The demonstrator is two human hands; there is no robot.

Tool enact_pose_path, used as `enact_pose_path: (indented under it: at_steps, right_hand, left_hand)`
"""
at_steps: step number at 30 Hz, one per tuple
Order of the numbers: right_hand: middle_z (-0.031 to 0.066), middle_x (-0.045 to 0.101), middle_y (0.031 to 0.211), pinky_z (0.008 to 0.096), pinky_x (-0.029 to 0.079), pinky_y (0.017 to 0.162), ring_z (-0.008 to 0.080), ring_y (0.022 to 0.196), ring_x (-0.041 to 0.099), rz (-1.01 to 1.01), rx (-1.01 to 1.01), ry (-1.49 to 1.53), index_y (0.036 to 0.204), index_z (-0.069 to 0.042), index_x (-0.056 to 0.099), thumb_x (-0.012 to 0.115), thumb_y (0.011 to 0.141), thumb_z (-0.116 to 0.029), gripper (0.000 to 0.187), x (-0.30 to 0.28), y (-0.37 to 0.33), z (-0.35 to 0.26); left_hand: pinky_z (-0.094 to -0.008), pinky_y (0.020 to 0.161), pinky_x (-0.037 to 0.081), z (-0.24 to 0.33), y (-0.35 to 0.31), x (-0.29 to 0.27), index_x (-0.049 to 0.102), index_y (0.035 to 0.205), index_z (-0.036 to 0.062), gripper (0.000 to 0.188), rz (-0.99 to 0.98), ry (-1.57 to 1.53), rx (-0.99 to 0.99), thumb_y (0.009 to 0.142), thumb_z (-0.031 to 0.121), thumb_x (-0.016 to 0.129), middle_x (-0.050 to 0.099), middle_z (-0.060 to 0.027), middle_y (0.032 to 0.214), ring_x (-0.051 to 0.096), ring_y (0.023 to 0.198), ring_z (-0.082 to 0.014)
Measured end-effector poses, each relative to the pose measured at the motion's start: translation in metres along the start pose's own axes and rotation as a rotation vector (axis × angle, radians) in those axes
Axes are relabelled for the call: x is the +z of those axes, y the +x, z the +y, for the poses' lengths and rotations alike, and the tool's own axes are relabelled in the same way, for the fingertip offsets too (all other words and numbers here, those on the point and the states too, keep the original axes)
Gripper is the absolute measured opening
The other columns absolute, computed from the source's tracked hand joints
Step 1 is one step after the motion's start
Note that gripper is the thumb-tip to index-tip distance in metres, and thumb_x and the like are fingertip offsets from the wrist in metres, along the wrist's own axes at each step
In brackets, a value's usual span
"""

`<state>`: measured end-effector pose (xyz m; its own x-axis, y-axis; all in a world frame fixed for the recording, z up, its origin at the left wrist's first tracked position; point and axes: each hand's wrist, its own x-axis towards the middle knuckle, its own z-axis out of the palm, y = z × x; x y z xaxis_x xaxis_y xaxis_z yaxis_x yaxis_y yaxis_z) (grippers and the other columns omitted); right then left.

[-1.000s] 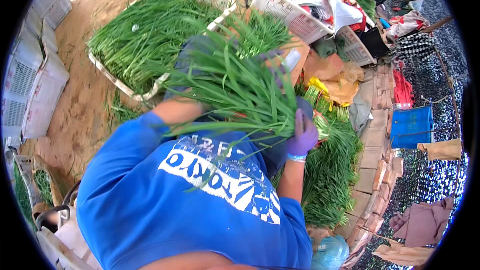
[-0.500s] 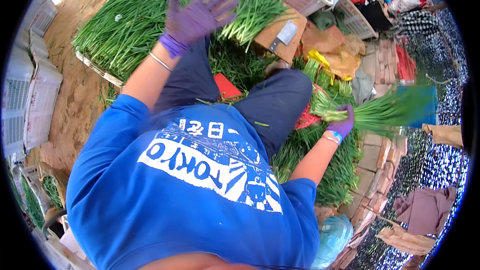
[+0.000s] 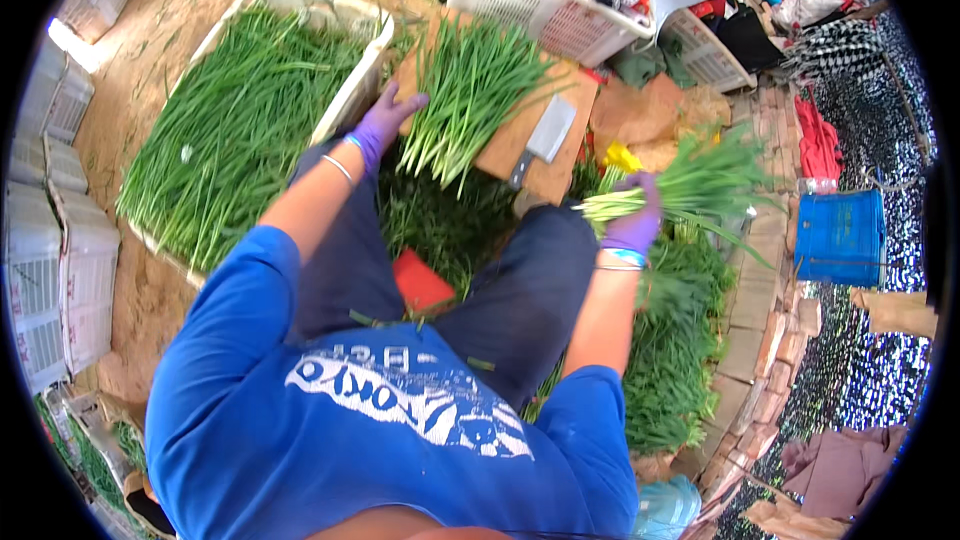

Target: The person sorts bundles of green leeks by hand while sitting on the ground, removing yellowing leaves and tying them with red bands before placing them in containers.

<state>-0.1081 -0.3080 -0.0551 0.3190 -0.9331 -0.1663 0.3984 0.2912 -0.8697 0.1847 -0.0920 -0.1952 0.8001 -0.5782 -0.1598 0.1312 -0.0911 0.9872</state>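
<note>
My right hand point(image 3: 636, 218), in a purple glove, is closed round a bunch of chives point(image 3: 705, 175), its pale stem ends to the left and green leaves to the right. Also gloved in purple, my left hand point(image 3: 385, 124) is open beside a loose heap of chives point(image 3: 470, 100), fingers stretched toward it. That heap lies on a brown board point(image 3: 548, 176) in front of my knees. Right of the heap, a cleaver point(image 3: 549, 135) rests flat on the board, its dark handle toward me. At the left, a white crate point(image 3: 366, 68) is full of chives point(image 3: 240, 125).
More chives point(image 3: 670, 350) are piled beside my right leg, along a low brick edge point(image 3: 755, 325). Ahead stands a white crate point(image 3: 540, 2) of bags and cloth. A blue bucket point(image 3: 840, 237) is at the far right; a red piece point(image 3: 421, 280) lies between my legs.
My left hand has come down from its raised spread to the heap's left side. My right hand has brought its bunch up and left. The view has shifted, showing the cleaver and crate more fully.
</note>
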Motion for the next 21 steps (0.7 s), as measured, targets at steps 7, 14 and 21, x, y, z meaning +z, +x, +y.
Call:
enact_pose_path:
  at_steps: [7, 14, 21]
  right_hand:
    - [0.0158, 0.054, 0.107, 0.0344, 0.04, 0.083, 0.0253, 0.096, 0.052, -0.091, 0.005, -0.861, 0.114, 0.003, 0.043, 0.067, 0.065, -0.014, 0.057, 0.01, 0.027, 0.243]
    - [0.016, 0.049, 0.12, 0.033, 0.039, 0.092, 0.0239, 0.107, 0.049, -0.717, 0.383, -1.095, 0.122, 0.004, 0.038, 0.07, 0.067, -0.017, 0.067, 0.01, 0.066, 0.292]
    - [0.0161, 0.041, 0.129, 0.0342, 0.041, 0.091, 0.0224, 0.112, 0.047, -0.844, 0.54, -0.919, 0.125, 0.004, 0.033, 0.071, 0.07, -0.02, 0.071, 0.05, 0.042, 0.212]
  left_hand:
    - [-0.0377, 0.103, 0.025, -0.016, 0.007, 0.08, 0.009, 0.138, 0.0047, 0.107, 0.133, 0.61, -0.242, 0.064, 0.063, 0.062, 0.019, -0.0306, 0.137, 0.026, 0.126, -0.0406]
    - [-0.048, 0.098, 0.028, 0.023, 0.004, 0.13, -0.007, 0.139, 0.016, 0.125, -0.087, 0.942, -0.385, 0.053, 0.059, 0.072, 0.011, -0.0311, 0.138, 0.024, 0.125, -0.0447]
    - [-0.0465, 0.093, 0.033, 0.028, 0.013, 0.145, -0.007, 0.139, 0.0179, 0.125, -0.056, 1.033, -0.482, 0.052, 0.052, 0.075, 0.017, -0.0287, 0.136, 0.031, 0.12, -0.0393]
